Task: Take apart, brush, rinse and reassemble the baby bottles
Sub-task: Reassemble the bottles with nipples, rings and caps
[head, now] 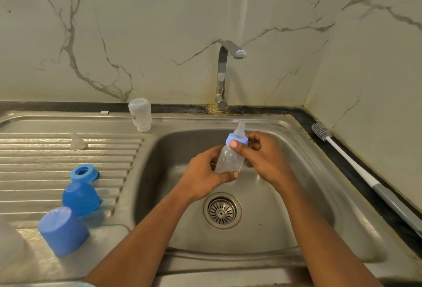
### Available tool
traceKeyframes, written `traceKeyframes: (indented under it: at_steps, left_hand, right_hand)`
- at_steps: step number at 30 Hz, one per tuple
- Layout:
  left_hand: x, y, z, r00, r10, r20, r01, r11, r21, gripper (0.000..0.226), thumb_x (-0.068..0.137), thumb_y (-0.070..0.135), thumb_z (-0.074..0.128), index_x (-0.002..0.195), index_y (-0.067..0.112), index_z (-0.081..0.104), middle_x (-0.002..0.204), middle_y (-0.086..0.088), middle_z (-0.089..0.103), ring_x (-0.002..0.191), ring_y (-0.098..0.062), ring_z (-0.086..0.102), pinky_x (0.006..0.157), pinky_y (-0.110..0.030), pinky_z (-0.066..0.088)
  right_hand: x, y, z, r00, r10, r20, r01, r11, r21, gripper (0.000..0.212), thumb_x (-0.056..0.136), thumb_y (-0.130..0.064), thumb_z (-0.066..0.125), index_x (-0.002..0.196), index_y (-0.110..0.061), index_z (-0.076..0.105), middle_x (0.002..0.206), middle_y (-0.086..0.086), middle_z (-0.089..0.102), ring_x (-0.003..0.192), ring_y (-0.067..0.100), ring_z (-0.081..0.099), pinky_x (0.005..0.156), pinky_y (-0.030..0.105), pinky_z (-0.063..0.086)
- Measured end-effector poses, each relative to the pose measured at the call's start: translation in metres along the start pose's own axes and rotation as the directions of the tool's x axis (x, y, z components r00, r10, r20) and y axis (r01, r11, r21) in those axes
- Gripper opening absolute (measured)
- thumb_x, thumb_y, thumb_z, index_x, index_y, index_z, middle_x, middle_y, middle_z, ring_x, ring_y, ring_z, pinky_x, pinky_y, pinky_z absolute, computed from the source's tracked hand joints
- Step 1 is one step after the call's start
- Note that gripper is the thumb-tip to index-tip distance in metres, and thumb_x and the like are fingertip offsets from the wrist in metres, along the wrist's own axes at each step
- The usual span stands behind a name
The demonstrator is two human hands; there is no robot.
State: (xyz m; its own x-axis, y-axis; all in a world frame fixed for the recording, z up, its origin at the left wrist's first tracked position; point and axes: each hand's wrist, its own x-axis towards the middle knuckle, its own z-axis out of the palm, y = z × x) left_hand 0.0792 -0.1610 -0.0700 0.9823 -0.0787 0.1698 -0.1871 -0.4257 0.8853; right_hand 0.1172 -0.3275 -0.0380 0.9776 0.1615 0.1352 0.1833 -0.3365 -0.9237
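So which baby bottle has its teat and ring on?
The clear bottle over the sink: left hand grips its body, right hand its blue ring, teat on top. The other bottle stands upside down by the drainboard, neck bare.

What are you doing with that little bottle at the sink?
A person is holding a baby bottle over the sink. The left hand grips its body and the right hand pinches its blue collar ring. Another bottle stands upside down on the drainboard, by a loose blue ring and two blue caps. The bottle brush lies on the counter.
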Motion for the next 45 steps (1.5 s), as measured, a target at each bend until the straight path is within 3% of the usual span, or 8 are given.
traceKeyframes:
  at_steps: [2,8,14,21,27,31,40,45]
  left_hand:
    - [0.001,0.0,0.0,1.0,-0.025,0.003,0.025,0.999,-0.047,0.046,0.077,0.031,0.084,0.111,0.049,0.059,0.104,0.015,0.072,0.093,0.001,0.067,0.085,-0.02,0.053]
    - [0.001,0.0,0.005,0.989,-0.074,0.128,0.092,0.986,-0.139,0.037,0.082,0.019,0.078,0.115,0.033,0.067,0.102,0.004,0.074,0.095,-0.015,0.068,0.087,-0.032,0.053]
    - [-0.002,0.0,0.004,0.99,-0.07,0.121,0.083,0.991,-0.105,0.042,0.078,0.025,0.08,0.116,0.032,0.066,0.103,0.005,0.073,0.094,-0.011,0.069,0.093,-0.038,0.056]
    - [-0.005,0.006,0.004,0.998,0.064,-0.016,-0.054,0.93,0.363,0.072,0.072,0.056,0.08,0.131,0.037,0.044,0.099,0.023,0.055,0.093,-0.002,0.06,0.08,-0.029,0.055]
    - [-0.001,0.0,0.006,0.997,-0.05,0.066,0.046,0.997,0.058,0.059,0.077,0.04,0.082,0.128,0.036,0.053,0.107,0.014,0.067,0.095,-0.007,0.066,0.085,-0.027,0.055]
    - [-0.001,-0.003,0.006,0.989,-0.048,0.138,0.056,0.997,-0.057,0.064,0.071,0.036,0.08,0.13,0.033,0.057,0.11,0.01,0.07,0.098,-0.007,0.068,0.094,-0.04,0.056]
    - [-0.004,0.006,0.009,0.989,0.143,-0.034,-0.12,0.923,0.367,0.072,0.072,0.058,0.078,0.132,0.042,0.043,0.111,0.02,0.057,0.095,-0.003,0.056,0.079,-0.027,0.053]
    - [-0.002,-0.002,0.008,0.996,0.071,-0.052,-0.053,0.958,0.282,0.069,0.073,0.053,0.08,0.13,0.041,0.045,0.096,0.024,0.059,0.087,0.002,0.06,0.076,-0.029,0.054]
  right_hand:
    - [-0.001,-0.002,-0.003,1.0,-0.011,0.017,0.011,0.999,0.052,0.054,0.079,-0.073,0.056,0.105,-0.028,0.071,0.096,-0.005,0.075,0.092,0.014,0.071,0.086,0.037,0.056]
    - [0.004,0.0,-0.019,0.999,-0.046,0.025,0.041,0.985,0.166,0.046,0.093,-0.007,0.061,0.139,-0.013,0.054,0.127,-0.001,0.066,0.119,0.012,0.061,0.104,0.035,0.048]
    - [0.0,-0.001,-0.019,0.995,-0.087,0.054,0.079,0.989,0.125,0.045,0.085,-0.009,0.074,0.128,-0.016,0.063,0.112,-0.004,0.073,0.106,0.009,0.068,0.099,0.038,0.052]
    - [-0.003,-0.008,-0.013,0.998,-0.066,-0.013,0.066,0.998,-0.001,0.047,0.076,-0.032,0.083,0.118,-0.02,0.065,0.101,-0.002,0.071,0.095,0.015,0.068,0.088,0.035,0.056]
    - [-0.003,-0.005,-0.018,0.988,-0.033,0.148,0.006,0.983,0.182,0.046,0.083,-0.019,0.07,0.129,-0.022,0.063,0.12,-0.003,0.07,0.112,0.016,0.065,0.102,0.044,0.05]
    - [-0.002,-0.002,-0.021,0.978,-0.086,0.192,0.036,0.967,0.251,0.043,0.089,0.003,0.064,0.109,-0.034,0.064,0.111,-0.009,0.073,0.109,0.011,0.067,0.095,0.03,0.054]
    - [-0.001,-0.003,-0.016,0.995,-0.051,-0.08,0.052,0.999,0.004,0.03,0.072,-0.04,0.084,0.088,-0.017,0.071,0.074,-0.007,0.068,0.068,0.005,0.064,0.063,0.022,0.05]
    - [-0.003,-0.007,-0.015,0.999,0.032,-0.032,-0.029,0.995,0.092,0.053,0.084,-0.071,0.051,0.094,-0.024,0.072,0.091,0.0,0.072,0.092,0.021,0.068,0.091,0.042,0.054]
